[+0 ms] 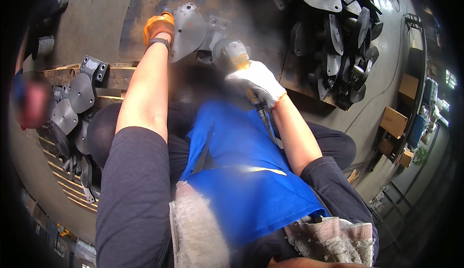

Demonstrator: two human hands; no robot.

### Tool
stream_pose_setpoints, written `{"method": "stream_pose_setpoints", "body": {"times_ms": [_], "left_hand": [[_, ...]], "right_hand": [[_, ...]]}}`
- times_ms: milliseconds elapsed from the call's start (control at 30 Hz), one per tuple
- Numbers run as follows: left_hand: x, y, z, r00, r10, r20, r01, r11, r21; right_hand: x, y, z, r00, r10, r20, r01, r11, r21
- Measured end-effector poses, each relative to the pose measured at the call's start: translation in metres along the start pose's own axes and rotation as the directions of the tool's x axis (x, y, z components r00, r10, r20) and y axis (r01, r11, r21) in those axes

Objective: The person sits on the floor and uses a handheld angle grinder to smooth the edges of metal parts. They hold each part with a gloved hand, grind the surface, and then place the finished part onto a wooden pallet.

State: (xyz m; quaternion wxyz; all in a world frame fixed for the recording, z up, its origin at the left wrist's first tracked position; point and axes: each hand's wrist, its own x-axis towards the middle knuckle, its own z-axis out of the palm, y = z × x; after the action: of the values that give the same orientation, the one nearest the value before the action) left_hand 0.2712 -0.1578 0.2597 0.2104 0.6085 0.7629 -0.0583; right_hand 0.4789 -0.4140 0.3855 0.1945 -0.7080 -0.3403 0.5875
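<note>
My left hand (159,28), in an orange glove, is closed at the left edge of a flat grey metal bracket (188,29). The bracket has a rounded plate with small holes and a block with two holes at its right. My right hand (258,80), in a white glove, wraps round an angle grinder (237,55) with a yellow band. Its head is against or just beside the bracket's lower right part; haze hides the exact contact. A hose or cord (263,118) runs from the grinder down toward my lap.
Similar metal brackets (333,41) are heaped at the table's right. More brackets (81,93) lie on a wooden pallet (72,190) at the left. A blurred person (34,99) is at the far left. Cardboard boxes (394,122) stand on shelving at the right.
</note>
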Motion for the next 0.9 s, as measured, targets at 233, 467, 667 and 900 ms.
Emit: {"method": "stream_pose_setpoints", "body": {"times_ms": [233,467,667,900], "left_hand": [[-0.003,0.001,-0.007,1.000,0.015,0.012,-0.015,1.000,-0.008],[-0.007,0.002,-0.013,1.000,0.013,0.022,-0.013,1.000,-0.009],[-0.007,0.002,-0.008,1.000,0.004,0.011,-0.004,1.000,-0.026],[-0.009,0.003,-0.012,1.000,0.024,0.016,-0.024,1.000,0.010]], "right_hand": [[-0.002,-0.004,0.006,0.997,-0.061,-0.041,0.057,0.994,-0.093],[-0.015,-0.038,0.015,0.997,0.074,-0.038,-0.083,0.937,-0.338],[-0.007,0.010,0.003,1.000,-0.010,-0.023,0.005,0.974,-0.228],[-0.011,-0.012,0.009,1.000,-0.004,-0.016,-0.001,0.949,-0.317]]}}
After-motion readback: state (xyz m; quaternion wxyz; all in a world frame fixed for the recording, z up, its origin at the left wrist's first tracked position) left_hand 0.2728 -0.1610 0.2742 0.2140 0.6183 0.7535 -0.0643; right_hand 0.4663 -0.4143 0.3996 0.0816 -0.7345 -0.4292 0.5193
